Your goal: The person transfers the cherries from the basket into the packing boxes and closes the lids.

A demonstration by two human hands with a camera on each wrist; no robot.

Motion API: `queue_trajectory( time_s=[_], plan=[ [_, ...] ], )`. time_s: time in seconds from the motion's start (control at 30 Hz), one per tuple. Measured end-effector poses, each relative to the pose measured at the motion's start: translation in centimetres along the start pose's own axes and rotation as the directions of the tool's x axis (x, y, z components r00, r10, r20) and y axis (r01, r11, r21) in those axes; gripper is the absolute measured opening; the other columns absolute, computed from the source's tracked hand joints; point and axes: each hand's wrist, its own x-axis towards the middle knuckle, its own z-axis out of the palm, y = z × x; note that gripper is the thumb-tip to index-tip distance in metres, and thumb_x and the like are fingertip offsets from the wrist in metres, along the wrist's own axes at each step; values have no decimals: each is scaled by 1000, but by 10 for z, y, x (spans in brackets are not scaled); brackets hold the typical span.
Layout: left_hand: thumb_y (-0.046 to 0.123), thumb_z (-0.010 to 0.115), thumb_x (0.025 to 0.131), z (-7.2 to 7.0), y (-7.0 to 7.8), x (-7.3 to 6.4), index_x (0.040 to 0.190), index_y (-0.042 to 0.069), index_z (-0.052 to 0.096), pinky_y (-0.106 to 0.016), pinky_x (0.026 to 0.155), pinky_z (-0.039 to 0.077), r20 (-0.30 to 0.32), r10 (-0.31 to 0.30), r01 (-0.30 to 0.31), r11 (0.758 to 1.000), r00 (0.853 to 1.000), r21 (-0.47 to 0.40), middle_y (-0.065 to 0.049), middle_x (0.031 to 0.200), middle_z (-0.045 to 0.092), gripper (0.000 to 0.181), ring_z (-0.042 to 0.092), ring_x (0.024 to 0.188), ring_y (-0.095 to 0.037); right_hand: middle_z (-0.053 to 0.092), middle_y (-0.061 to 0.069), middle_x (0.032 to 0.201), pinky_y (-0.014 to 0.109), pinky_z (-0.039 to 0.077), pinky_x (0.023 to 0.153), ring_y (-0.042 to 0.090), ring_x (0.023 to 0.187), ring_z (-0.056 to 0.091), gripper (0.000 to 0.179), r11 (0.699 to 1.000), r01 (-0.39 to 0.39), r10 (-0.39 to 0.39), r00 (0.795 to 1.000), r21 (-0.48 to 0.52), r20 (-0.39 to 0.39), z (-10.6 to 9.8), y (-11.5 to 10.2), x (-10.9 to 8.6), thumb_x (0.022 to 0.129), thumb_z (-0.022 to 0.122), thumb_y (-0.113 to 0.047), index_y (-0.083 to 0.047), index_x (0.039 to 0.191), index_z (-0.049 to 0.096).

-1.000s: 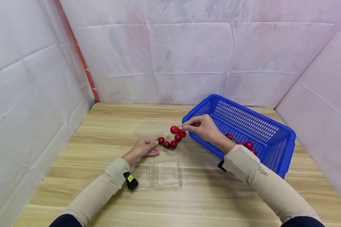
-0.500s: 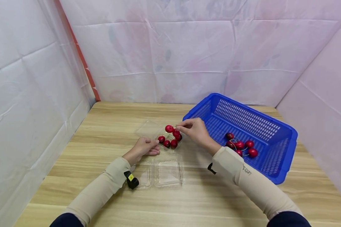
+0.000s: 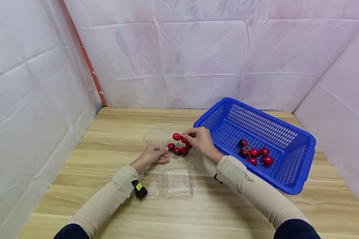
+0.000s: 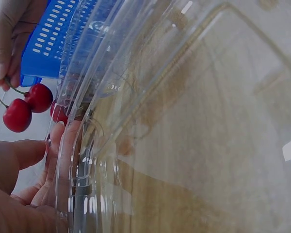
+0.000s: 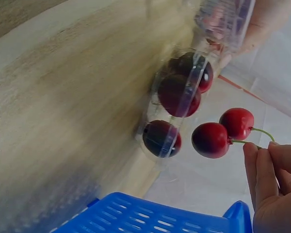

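My right hand (image 3: 201,141) pinches the thin green stems of a pair of red cherries (image 5: 211,140). The pair hangs over a small clear plastic clamshell box (image 3: 179,156), which holds several dark red cherries (image 5: 177,97). In the left wrist view the two held cherries (image 4: 17,115) dangle below the right fingertips (image 4: 1,72). At the box's left edge, my left hand (image 3: 152,155) holds the rim between thumb and fingers. The box's lid (image 3: 158,135) lies folded open toward the back left.
A blue slotted basket (image 3: 299,142) stands at the right, with several stemmed cherries (image 3: 253,152) on its floor. An open clear clamshell box (image 3: 179,179) lies in front of the filled one, partly under the left wrist. White cloth walls (image 3: 182,49) surround the wooden table (image 3: 86,159).
My right hand has moved left and slightly down from the basket's edge, bringing the pair of cherries over the clear box. The left hand stays in place.
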Motion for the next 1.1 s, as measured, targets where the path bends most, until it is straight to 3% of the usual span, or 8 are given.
queue_trajectory(
  time_s=[0.43, 0.67, 0.93, 1.1],
  plan=[
    [16, 58, 97, 1, 2, -3, 100, -13, 62, -24, 66, 60, 6, 1, -1, 1000, 1000, -9, -9, 75, 69, 30, 69, 66, -13, 73, 7, 82, 26, 55, 58, 14, 68, 67, 6, 986, 126, -128, 992, -105, -14, 15, 9, 2, 85, 72, -7, -4, 88, 76],
    [15, 58, 97, 1, 0, -1, 97, -13, 62, -24, 65, 60, 2, 3, -3, 1000, 1000, -6, -7, 72, 68, 28, 69, 65, -13, 73, 7, 85, 30, 58, 64, 16, 73, 68, 5, 957, 248, -254, 967, -149, -21, 21, 14, 0, 85, 71, -4, -4, 86, 76],
    [14, 57, 97, 1, 0, 0, 94, -12, 63, -24, 65, 60, -5, 6, -6, 1000, 1000, -3, -8, 72, 68, 27, 69, 65, -14, 73, 8, 93, 34, 59, 76, 20, 87, 70, 7, 947, 257, -262, 965, -193, 4, 28, 19, 0, 86, 70, -4, -4, 89, 75],
    [14, 57, 97, 3, 1, -2, 94, -11, 63, -24, 65, 60, -16, 5, -5, 1000, 1000, -1, -8, 73, 68, 26, 69, 65, -14, 73, 7, 92, 33, 59, 76, 19, 86, 70, 7, 929, 285, -289, 957, -235, 19, 30, 22, 0, 87, 69, -3, -5, 89, 75]
  ],
)
